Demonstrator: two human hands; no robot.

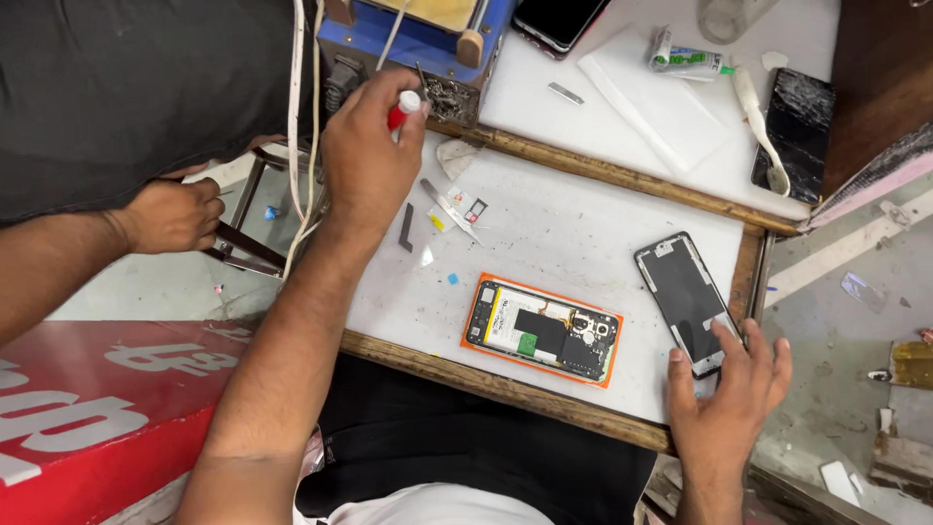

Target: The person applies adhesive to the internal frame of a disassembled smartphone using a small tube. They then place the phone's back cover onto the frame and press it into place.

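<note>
Surface (544, 228): white, wood-edged, opened phone (542, 332) lying midway.
Left hand (369, 156): fingers clamped on red-handled tool (402, 107).
Right hand (729, 384): fingers apart, touching screen panel (683, 294).
Floor (846, 292): grey, littered.

two hands (369, 156) (724, 389), one opened phone (541, 331), one screen (685, 297).

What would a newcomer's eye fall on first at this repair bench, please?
Probably the opened phone in its orange case, circuit board and battery exposed, lying mid-table on the white worktop. To its right, the right hand touches a detached black phone screen. At upper left, the left hand holds a red-handled screwdriver beside a blue machine.
</note>
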